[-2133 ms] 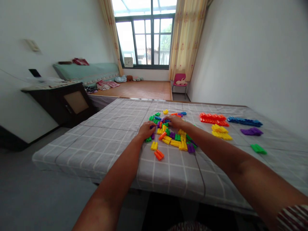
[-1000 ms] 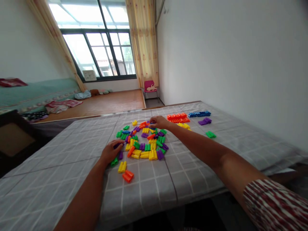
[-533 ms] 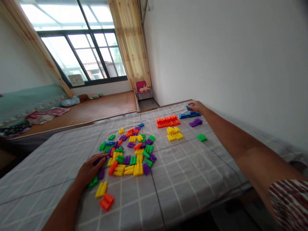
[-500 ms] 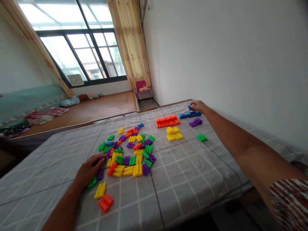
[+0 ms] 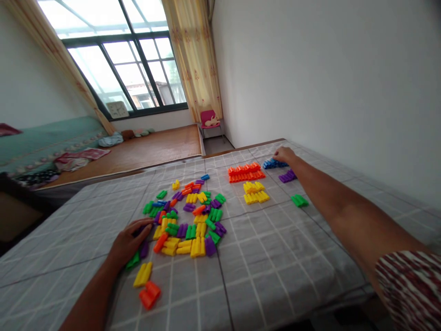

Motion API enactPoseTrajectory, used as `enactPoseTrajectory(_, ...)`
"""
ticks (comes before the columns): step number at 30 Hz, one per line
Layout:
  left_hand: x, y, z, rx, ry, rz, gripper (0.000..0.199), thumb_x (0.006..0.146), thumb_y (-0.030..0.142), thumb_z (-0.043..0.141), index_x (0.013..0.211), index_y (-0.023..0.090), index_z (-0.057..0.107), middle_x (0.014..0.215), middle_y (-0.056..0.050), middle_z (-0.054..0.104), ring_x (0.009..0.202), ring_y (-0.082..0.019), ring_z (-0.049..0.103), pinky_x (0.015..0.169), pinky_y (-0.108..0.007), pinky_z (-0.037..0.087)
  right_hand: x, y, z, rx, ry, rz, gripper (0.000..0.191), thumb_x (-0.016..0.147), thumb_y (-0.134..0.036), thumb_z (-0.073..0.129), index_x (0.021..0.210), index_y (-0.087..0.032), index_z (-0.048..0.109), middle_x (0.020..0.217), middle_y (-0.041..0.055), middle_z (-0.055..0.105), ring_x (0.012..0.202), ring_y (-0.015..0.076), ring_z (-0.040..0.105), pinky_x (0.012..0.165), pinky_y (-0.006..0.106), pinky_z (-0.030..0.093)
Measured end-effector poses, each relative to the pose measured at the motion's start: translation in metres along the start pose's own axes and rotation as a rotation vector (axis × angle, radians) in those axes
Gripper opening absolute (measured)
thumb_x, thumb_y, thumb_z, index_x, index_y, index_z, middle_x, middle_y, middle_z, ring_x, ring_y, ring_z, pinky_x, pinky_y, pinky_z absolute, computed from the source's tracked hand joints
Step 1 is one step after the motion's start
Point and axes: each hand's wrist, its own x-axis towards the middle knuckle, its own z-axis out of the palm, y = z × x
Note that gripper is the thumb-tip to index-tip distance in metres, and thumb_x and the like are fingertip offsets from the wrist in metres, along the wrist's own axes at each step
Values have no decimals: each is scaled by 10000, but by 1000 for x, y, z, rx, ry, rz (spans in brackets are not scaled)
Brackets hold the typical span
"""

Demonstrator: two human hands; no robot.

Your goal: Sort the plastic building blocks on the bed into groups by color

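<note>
Orange block [image 5: 150, 295] lies near the table's [image 5: 268, 257] front edge. At the mixed blocks' [image 5: 182, 230] left side, the left hand [image 5: 129, 241] rests palm down, fingers loosely curved; any grip is hidden. By the table's far right corner, the right hand [image 5: 285, 155] bends its fingers over the blue blocks [image 5: 270, 163], its hold unclear. These look light, stiff, slick: pinch across the sides.
</note>
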Motion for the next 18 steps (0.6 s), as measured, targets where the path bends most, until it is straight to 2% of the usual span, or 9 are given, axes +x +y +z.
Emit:
enactPoseTrajectory(4, 0, 1, 0, 5, 1, 14, 518, 768, 660, 519, 1008, 251, 728, 1117, -43, 703, 1079, -238, 634, 985, -339, 482, -1, 4, 0, -15, -8, -32, 338, 797, -397, 573, 974, -182, 763, 1001, 105, 733, 939, 226, 663, 759, 262, 475)
enactPoseTrajectory(8, 1, 0, 2, 4, 8, 22, 521, 771, 659, 510, 1005, 248, 729, 1106, -46, 705, 1071, -241, 635, 985, -348, 478, -9, 7, -15, 17, 94, 2, 388, 843, -448, 510, 954, -171, 758, 993, 120, 729, 917, 228, 663, 744, 268, 467)
enactPoseTrajectory(11, 0, 3, 4, -3, 11, 34, 511, 781, 642, 502, 1005, 242, 726, 1105, -51, 702, 1078, -243, 627, 991, -365, 469, -20, -6, -32, 55, 197, -10, 382, 871, -415, 473, 959, -162, 745, 972, 126, 728, 906, 232, 659, 733, 274, 452)
enactPoseTrajectory(14, -1, 8, 6, -13, 34, 58, 485, 802, 608, 498, 1007, 228, 720, 1105, -63, 698, 1081, -240, 619, 992, -376, 462, -39, -45, -44, 125, 274, -168, 350, 883, -362, 463, 995, -157, 723, 971, 113, 727, 883, 216, 654, 728, 268, 441)
enactPoseTrajectory(18, -3, 13, 10, -19, 51, 101, 427, 842, 546, 483, 999, 222, 714, 1079, -68, 701, 1052, -227, 621, 962, -367, 474, -83, -137, -44, 240, 188, -565, 298, 890, -331, 481, 1004, -168, 703, 949, 69, 732, 809, 172, 649, 712, 245, 434)
